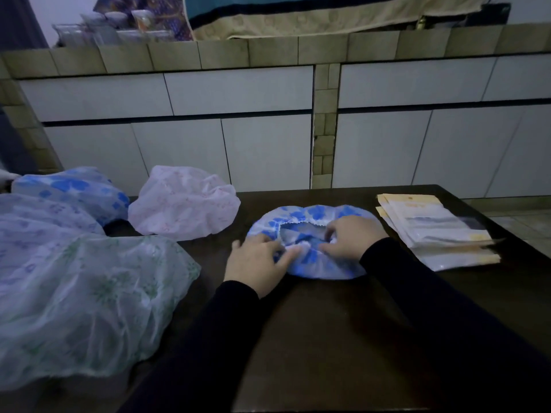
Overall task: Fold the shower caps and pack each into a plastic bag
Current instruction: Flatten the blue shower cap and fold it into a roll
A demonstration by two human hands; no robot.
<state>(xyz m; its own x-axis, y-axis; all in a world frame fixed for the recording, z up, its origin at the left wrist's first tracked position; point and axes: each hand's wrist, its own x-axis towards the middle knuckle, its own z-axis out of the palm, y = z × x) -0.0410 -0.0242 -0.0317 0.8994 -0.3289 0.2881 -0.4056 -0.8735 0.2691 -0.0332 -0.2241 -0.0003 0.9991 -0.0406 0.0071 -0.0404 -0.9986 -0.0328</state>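
A blue-flowered shower cap (pixel 313 234) is lying on the dark desk (pixel 313 338), just in front of the person and a little right of centre, with its gathered opening facing up. Both hands are working at its near edge. The left hand (pixel 258 263) is resting on the cap's left side, its fingers (pixel 286 257) curling onto the crinkled rim and pinching the plastic there. The right hand (pixel 353 236) is lying over the right side of the opening, its fingers (pixel 329 248) bent and gripping the bunched rim close to the left hand's fingertips. Both arms are wearing dark sleeves (pixel 432 293).

Just beside the cap on the right, a stack of flat plastic bags (pixel 432 231) with yellowish strips is sitting near the desk's right edge, not touching the cap.

On the left, more caps are lying puffed up and unfolded: a pink shower cap (pixel 185 201) at the far edge, a second blue-flowered cap (pixel 71 189) further left, a pale purple cap (pixel 44 219) beneath it, and a large green-patterned cap (pixel 89 302) nearest the person. These four are crowding together, well apart from the one being handled.

Behind the desk, a tiled counter (pixel 268 49) with white panels is running across the view.
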